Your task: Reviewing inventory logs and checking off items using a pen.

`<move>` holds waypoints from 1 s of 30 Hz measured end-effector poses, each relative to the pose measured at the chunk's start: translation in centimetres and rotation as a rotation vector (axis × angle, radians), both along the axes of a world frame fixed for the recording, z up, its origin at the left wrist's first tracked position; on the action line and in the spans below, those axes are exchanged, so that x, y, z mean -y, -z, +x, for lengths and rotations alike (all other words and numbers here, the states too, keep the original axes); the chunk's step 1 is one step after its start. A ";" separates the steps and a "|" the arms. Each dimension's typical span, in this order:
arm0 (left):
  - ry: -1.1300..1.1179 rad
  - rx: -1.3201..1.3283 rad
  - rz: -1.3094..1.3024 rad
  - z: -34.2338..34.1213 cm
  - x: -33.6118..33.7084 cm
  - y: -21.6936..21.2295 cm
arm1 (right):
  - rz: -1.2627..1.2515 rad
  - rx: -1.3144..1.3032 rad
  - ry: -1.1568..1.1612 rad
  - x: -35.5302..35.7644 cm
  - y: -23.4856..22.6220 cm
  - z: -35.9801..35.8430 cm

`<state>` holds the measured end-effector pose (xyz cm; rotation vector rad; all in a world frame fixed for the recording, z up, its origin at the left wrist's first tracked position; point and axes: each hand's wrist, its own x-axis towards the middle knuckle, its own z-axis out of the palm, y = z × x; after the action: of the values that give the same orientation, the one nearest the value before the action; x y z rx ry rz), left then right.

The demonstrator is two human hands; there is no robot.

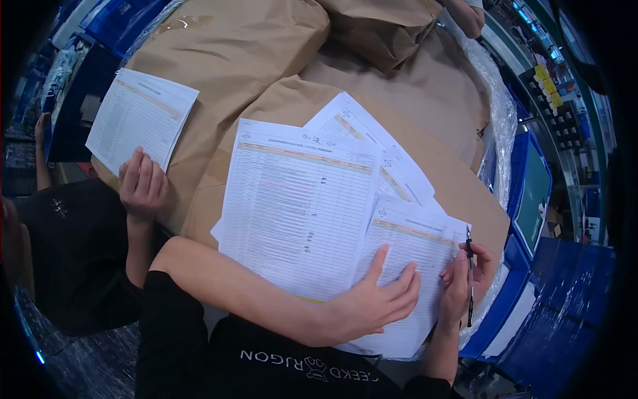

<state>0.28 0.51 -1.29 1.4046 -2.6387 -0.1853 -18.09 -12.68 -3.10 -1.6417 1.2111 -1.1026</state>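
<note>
Head view: I see the right grip (458,282) clasping a pen (471,282), four o'clock. Left grip (369,302) spreads loose over paper (425,243), five o'clock.

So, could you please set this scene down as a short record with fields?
left hand: open, fingers spread over the lower right sheet
right hand: holding a dark pen, beside that same sheet
middle sheet: printed table, few dark marks
behind it: more overlapping sheets
surface: brown paper, clear plastic wrap along its right edge
co-worker's hand: at a separate paper, left
</note>
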 end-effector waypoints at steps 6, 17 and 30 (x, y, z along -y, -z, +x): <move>0.056 -0.065 -0.018 -0.3 0.2 0.6 | 0.069 0.097 -0.111 0.0 0.4 -0.7; 0.035 -0.002 0.140 0.0 0.8 -0.7 | -0.068 -0.106 -0.263 -0.4 0.6 -2.1; 0.008 0.037 0.071 -0.3 0.2 -0.1 | -0.031 -0.005 -0.215 -0.4 0.0 -1.1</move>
<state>0.03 0.28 -1.23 1.4321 -2.6929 -0.2590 -19.18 -12.23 -3.13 -1.7534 0.9979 -0.9869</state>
